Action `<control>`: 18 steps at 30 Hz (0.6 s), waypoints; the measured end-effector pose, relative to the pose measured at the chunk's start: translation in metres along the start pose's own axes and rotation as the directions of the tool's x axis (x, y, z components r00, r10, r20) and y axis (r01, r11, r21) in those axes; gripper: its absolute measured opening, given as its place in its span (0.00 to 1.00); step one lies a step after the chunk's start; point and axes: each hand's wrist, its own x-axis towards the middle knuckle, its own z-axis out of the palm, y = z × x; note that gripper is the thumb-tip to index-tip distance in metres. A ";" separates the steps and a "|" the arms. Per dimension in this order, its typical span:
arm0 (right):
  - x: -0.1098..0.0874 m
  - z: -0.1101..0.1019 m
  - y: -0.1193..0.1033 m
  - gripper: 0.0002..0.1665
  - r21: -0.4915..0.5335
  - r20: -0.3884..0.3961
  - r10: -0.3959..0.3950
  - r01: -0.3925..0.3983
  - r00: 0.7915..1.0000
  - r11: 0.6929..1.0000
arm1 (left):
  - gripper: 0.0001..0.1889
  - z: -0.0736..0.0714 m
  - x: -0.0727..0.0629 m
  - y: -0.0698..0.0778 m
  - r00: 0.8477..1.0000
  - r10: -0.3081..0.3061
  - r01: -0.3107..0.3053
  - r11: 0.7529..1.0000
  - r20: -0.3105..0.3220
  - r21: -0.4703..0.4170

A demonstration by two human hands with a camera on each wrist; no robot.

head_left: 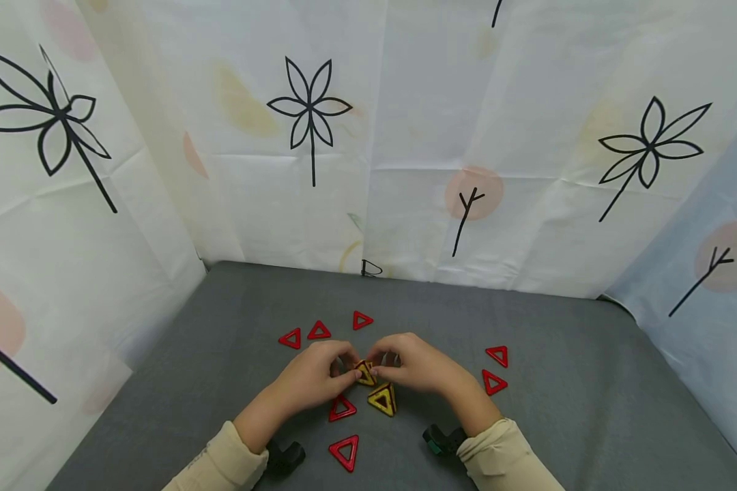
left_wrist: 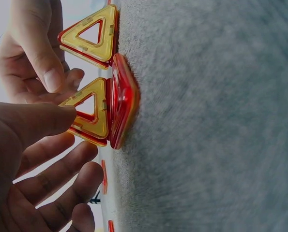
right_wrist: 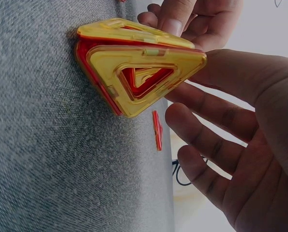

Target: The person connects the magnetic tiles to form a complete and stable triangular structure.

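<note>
A small yellow and red pyramid of triangular magnetic tiles (head_left: 364,376) stands between the two hands. My left hand (head_left: 314,372) pinches it, its thumb lying on the yellow face in the left wrist view while the other fingers spread loosely. My right hand (head_left: 413,361) is at the pyramid's other side with its fingers bent; in the left wrist view a small gap shows between its thumb tip and the tiles. A second yellow and red pyramid (right_wrist: 148,58) stands nearer the body, just in front of the right hand. A red triangular tile (left_wrist: 125,101) lies flat by the held pyramid.
On the grey table (head_left: 565,409), several red triangular tiles lie behind the hands, such as this red tile (head_left: 319,330). Two more, including one red tile (head_left: 494,382), lie at the right. Another red tile (head_left: 344,453) is near the front. A patterned curtain (head_left: 405,136) surrounds the table.
</note>
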 end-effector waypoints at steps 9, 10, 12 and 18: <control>0.000 -0.001 0.002 0.08 0.012 -0.009 -0.016 0.016 1.000 1.000 | 0.05 -0.003 -0.001 -0.003 1.000 0.022 -0.022 0.999 0.004 -0.030; -0.001 -0.001 0.002 0.08 0.013 -0.012 -0.019 0.019 1.000 1.000 | 0.06 -0.004 -0.001 -0.004 1.000 0.018 -0.018 0.999 0.005 -0.026; -0.001 -0.002 0.003 0.07 0.020 -0.015 -0.020 0.020 1.000 1.000 | 0.06 -0.005 -0.001 -0.005 1.000 0.008 -0.008 1.000 0.003 -0.018; -0.002 -0.003 0.004 0.08 0.040 -0.022 -0.009 0.010 1.000 0.999 | 0.07 -0.012 -0.002 -0.007 1.000 -0.001 0.001 1.000 -0.018 -0.021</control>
